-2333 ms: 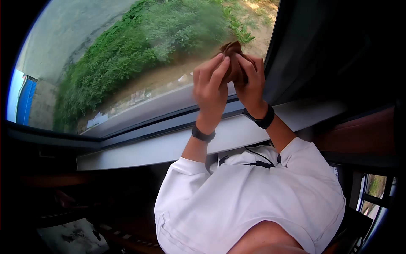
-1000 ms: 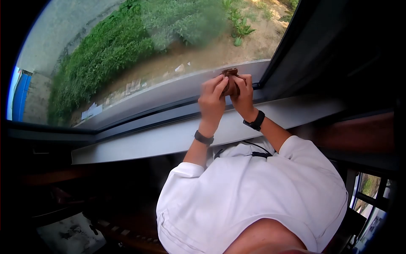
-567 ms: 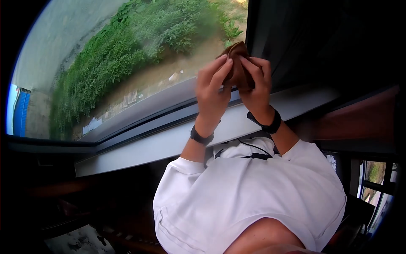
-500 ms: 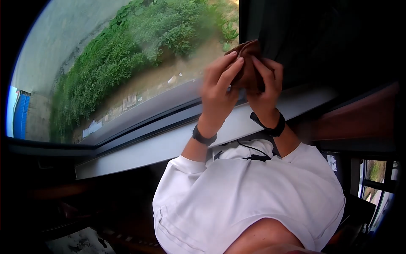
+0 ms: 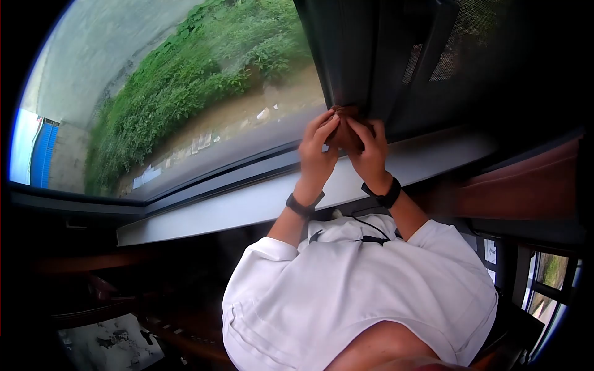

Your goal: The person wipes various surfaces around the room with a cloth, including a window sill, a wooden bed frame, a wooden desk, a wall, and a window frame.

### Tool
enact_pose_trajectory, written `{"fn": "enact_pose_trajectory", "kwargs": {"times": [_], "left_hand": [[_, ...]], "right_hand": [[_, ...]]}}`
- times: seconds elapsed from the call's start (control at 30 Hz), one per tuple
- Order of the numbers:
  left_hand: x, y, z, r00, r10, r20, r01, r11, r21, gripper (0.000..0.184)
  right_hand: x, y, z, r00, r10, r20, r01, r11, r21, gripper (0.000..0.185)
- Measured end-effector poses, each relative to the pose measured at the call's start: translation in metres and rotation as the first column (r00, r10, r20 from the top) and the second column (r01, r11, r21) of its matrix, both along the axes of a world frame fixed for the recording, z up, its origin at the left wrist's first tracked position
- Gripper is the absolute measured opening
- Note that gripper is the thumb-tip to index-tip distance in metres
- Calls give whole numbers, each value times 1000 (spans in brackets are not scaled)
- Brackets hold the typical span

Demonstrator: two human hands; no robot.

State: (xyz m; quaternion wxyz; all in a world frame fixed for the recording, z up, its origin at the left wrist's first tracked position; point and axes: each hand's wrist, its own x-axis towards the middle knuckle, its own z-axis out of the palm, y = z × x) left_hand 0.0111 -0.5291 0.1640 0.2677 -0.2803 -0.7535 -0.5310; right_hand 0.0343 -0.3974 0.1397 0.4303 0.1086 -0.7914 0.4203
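A brown cloth (image 5: 345,137), folded and bunched, is held up between my two hands. My left hand (image 5: 318,146) grips its left side, thumb and fingertips pressed into the folds. On the other side my right hand (image 5: 371,148) pinches it, fingers curled round its edge. Both hands are in front of the dark window frame (image 5: 346,62), above the pale window sill (image 5: 247,213). Whether the cloth touches the frame I cannot tell. Each wrist wears a black band.
To the left is a large window pane (image 5: 204,117) with green bushes outside. A dark mesh screen (image 5: 458,49) is at the upper right. Reddish-brown fabric (image 5: 526,179) lies right of the sill. A grey-and-white patterned surface (image 5: 111,343) shows at the lower left.
Both hands and the cloth have come lower in view and slightly left, nearer the sill. The view has shifted, showing more of the window frame and mesh. The cloth stays held in both hands.
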Motion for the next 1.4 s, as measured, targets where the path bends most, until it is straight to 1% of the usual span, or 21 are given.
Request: {"fn": "enact_pose_trajectory", "kwargs": {"times": [0.07,0.13,0.2,0.27,0.37,0.47,0.57,0.6,0.67,0.73,0.8,0.87,0.9,0.97,1.07,1.2,1.23,1.27,1.3,1.37,1.4], "left_hand": [[-4,4,13,993,46,-106,-45,999,8,53],[-9,9,42,966,87,-242,-86,996,14,49],[-13,13,68,956,102,-275,-95,995,40,49],[-21,14,81,942,96,-322,-79,995,64,52],[-23,12,76,931,87,-355,-78,996,41,55],[-21,12,64,945,71,-320,-56,997,55,60],[-22,12,44,957,58,-284,-45,998,51,61],[-23,11,38,962,46,-270,-35,998,48,61],[-23,7,27,977,2,-215,12,998,62,59],[-22,1,15,989,-29,-148,35,999,39,58],[-17,-8,3,993,-67,-93,70,997,29,57],[-13,-18,-1,995,-78,-57,76,997,-28,56],[-12,-25,-1,995,-88,-43,85,995,-58,55],[-10,-45,-4,996,-59,-70,54,996,-75,54],[-6,-91,4,988,16,-155,-27,997,-73,53],[-2,-186,30,959,129,-251,-156,984,-89,50],[-2,-209,34,948,164,-273,-195,976,-91,50],[-5,-232,34,936,193,-294,-228,969,-92,49],[-5,-257,33,938,219,-269,-253,962,-101,51],[-6,-311,31,935,276,-221,-306,945,-115,55],[-7,-337,27,919,319,-233,-353,928,-121,56]], "right_hand": [[-6,6,16,999,25,-19,-25,999,26,60],[-13,8,47,994,44,-99,-41,999,25,63],[-18,10,74,986,55,-157,-50,998,34,66],[-23,12,90,977,58,-206,-48,997,56,69],[-26,12,79,974,97,-207,-101,995,-8,66],[-25,16,62,981,117,-152,-118,993,1,68],[-24,18,44,987,96,-127,-93,995,28,70],[-23,15,40,987,96,-126,-97,995,-4,70],[-23,11,25,992,50,-112,-51,999,-1,69],[-22,9,6,997,-3,-79,6,999,40,66],[-18,3,-14,996,-36,-81,39,999,33,64],[-15,-8,-27,994,-71,-87,72,997,15,61],[-13,-18,-27,996,-71,-60,72,997,3,61],[-8,-40,-25,997,-80,-7,80,996,-25,59],[-7,-89,-6,995,-74,-65,76,997,26,60],[-15,-182,23,987,12,-159,-10,1000,11,60],[-21,-206,26,982,0,-190,8,999,43,59],[-26,-230,28,983,15,-182,-6,999,51,58],[-30,-255,28,984,32,-175,-22,998,61,58],[-40,-310,27,981,129,-146,-123,991,44,54],[-46,-336,23,979,166,-121,-161,986,46,54]]}}
